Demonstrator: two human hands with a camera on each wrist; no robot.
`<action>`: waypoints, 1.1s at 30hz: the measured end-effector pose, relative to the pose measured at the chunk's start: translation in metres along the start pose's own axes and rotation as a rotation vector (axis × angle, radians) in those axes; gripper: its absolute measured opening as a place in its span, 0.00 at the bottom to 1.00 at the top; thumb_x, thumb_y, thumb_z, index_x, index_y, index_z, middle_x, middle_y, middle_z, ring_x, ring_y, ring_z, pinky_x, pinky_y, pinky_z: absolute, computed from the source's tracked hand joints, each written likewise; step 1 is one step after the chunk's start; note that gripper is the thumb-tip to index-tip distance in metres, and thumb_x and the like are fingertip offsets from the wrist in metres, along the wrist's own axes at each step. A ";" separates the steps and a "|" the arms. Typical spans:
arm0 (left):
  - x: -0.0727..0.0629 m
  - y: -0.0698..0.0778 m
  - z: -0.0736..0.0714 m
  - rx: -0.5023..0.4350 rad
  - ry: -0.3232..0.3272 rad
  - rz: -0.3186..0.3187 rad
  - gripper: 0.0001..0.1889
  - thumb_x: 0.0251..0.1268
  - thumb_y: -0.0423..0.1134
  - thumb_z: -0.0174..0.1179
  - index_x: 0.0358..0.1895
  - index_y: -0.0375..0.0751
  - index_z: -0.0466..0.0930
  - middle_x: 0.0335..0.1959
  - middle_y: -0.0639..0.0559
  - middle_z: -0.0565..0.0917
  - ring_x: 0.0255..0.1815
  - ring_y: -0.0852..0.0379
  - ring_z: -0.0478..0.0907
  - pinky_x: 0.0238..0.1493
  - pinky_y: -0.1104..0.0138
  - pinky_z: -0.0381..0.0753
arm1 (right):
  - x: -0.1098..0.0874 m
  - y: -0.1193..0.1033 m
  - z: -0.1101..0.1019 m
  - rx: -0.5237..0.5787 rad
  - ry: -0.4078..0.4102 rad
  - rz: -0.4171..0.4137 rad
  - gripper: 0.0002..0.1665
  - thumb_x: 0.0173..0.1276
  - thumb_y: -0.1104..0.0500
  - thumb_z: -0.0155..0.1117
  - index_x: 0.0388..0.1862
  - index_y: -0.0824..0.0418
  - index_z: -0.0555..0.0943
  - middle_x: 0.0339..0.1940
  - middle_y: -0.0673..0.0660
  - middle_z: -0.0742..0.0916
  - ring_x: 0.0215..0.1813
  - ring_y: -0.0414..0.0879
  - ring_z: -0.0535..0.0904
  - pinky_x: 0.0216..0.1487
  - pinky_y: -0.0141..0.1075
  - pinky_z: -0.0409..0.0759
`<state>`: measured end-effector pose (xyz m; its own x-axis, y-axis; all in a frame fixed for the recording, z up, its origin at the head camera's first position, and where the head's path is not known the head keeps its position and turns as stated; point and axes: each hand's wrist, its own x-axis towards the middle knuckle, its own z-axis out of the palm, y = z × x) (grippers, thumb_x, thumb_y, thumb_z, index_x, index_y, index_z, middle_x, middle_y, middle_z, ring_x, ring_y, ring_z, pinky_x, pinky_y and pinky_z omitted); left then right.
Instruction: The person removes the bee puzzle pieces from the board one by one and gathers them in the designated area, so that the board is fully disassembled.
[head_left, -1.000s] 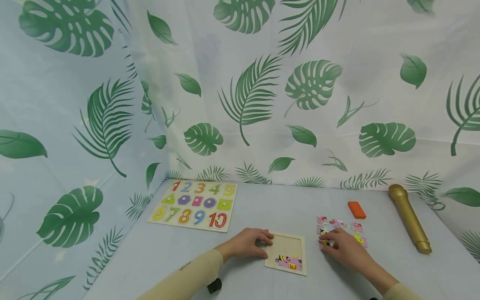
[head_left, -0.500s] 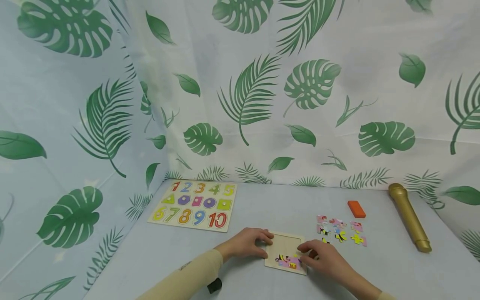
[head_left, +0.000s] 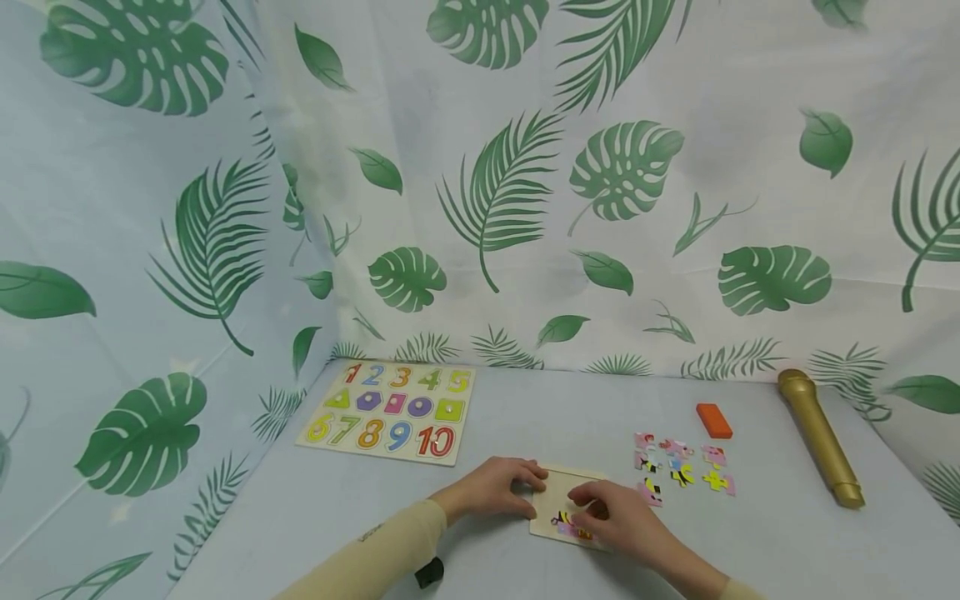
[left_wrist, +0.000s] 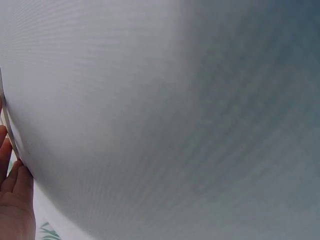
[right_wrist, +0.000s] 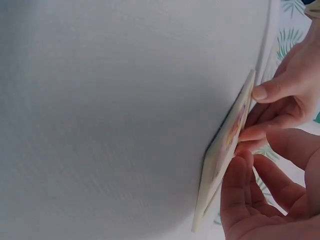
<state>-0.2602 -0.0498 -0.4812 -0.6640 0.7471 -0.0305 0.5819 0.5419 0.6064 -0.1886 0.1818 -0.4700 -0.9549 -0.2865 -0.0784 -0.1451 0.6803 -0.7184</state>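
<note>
My left hand (head_left: 491, 487) holds the left edge of a small square wooden puzzle tray (head_left: 555, 483), thumb near the lower corner and fingers higher up. Pink jigsaw pieces (head_left: 564, 527) lie along the tray's bottom side, partly hidden by my right hand (head_left: 618, 521). That hand reaches over the tray from the right, fingers bent and thumb apart from them. In the right wrist view its fingertips (right_wrist: 242, 157) are close to the tray's face, and no piece shows between them. Several loose jigsaw pieces (head_left: 681, 475) are on the tabletop, right of the tray.
A wooden number-and-shape board (head_left: 390, 412) lies at the back left. To the right are an orange block (head_left: 713, 421) and a gold toy microphone (head_left: 821, 437). Leaf-print cloth (head_left: 525, 208) rises behind the table. A black object (head_left: 430, 572) sits beneath my left sleeve.
My right hand has left the loose pieces and travelled leftward to the tray, now covering its lower right part. My left hand has stayed on the tray's edge.
</note>
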 end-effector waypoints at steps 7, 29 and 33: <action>-0.001 0.002 -0.001 0.001 0.006 -0.002 0.20 0.56 0.39 0.72 0.53 0.43 0.84 0.61 0.58 0.79 0.68 0.61 0.68 0.69 0.69 0.63 | 0.001 0.007 0.003 0.014 -0.074 -0.082 0.18 0.60 0.56 0.73 0.47 0.63 0.83 0.39 0.49 0.83 0.37 0.42 0.77 0.36 0.30 0.78; 0.001 -0.002 0.001 0.018 -0.002 0.012 0.20 0.56 0.41 0.72 0.54 0.43 0.84 0.61 0.59 0.79 0.68 0.62 0.68 0.69 0.69 0.63 | 0.000 0.006 0.009 -0.056 -0.081 -0.174 0.15 0.58 0.59 0.74 0.44 0.57 0.82 0.34 0.50 0.75 0.32 0.38 0.69 0.30 0.30 0.71; 0.001 -0.002 0.001 0.027 0.006 0.028 0.20 0.55 0.41 0.72 0.53 0.42 0.84 0.61 0.57 0.80 0.68 0.61 0.69 0.69 0.70 0.64 | 0.000 0.006 0.008 -0.038 -0.080 -0.176 0.15 0.59 0.59 0.73 0.44 0.57 0.81 0.35 0.51 0.75 0.33 0.38 0.70 0.31 0.30 0.71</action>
<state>-0.2620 -0.0496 -0.4833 -0.6499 0.7600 -0.0087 0.6130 0.5309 0.5852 -0.1870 0.1804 -0.4799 -0.8902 -0.4554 -0.0098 -0.3195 0.6397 -0.6990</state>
